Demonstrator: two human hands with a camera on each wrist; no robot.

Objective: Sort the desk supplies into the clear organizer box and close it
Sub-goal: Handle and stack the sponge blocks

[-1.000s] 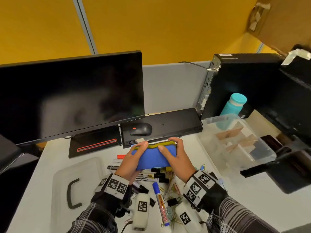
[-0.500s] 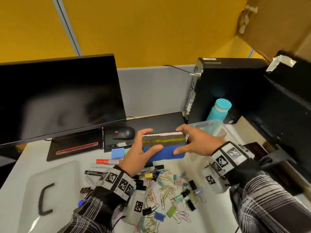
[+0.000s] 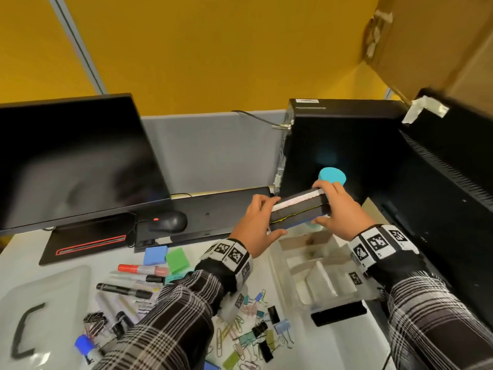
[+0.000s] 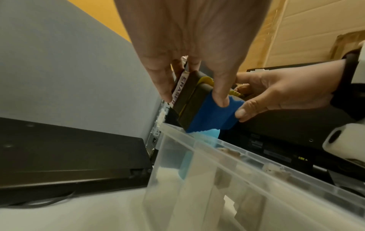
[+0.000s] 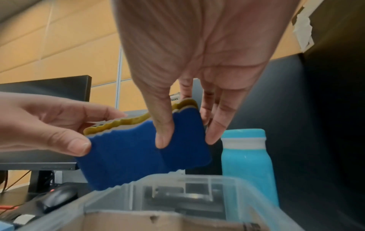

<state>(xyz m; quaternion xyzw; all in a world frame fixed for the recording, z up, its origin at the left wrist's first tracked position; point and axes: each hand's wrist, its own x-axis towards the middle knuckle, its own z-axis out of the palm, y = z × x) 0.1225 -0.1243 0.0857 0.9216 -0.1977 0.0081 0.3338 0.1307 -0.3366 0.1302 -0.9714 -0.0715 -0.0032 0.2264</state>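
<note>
Both hands hold a stack of whiteboard erasers [image 3: 298, 212], blue and yellow foam backs with dark felt faces, on edge above the far end of the clear organizer box [image 3: 277, 256]. My left hand [image 3: 257, 225] pinches the stack's left end, my right hand [image 3: 334, 210] its right end. In the left wrist view the erasers [image 4: 197, 106] hang just over the box rim [image 4: 227, 145]. The right wrist view shows the blue eraser [image 5: 138, 156] between thumb and fingers over the box [image 5: 197, 184]. Cardboard dividers split the box inside.
Markers [image 3: 141, 269], blue and green sticky-note blocks [image 3: 165, 256] and several paper and binder clips [image 3: 256, 332] lie on the white desk. The box lid [image 3: 40, 316] lies at left. A teal bottle [image 3: 332, 176], computer tower, mouse [image 3: 168, 221], keyboard and monitor stand behind.
Both hands have lifted the eraser stack off the desk and carried it right and away, turning it on edge, to above the organizer box.
</note>
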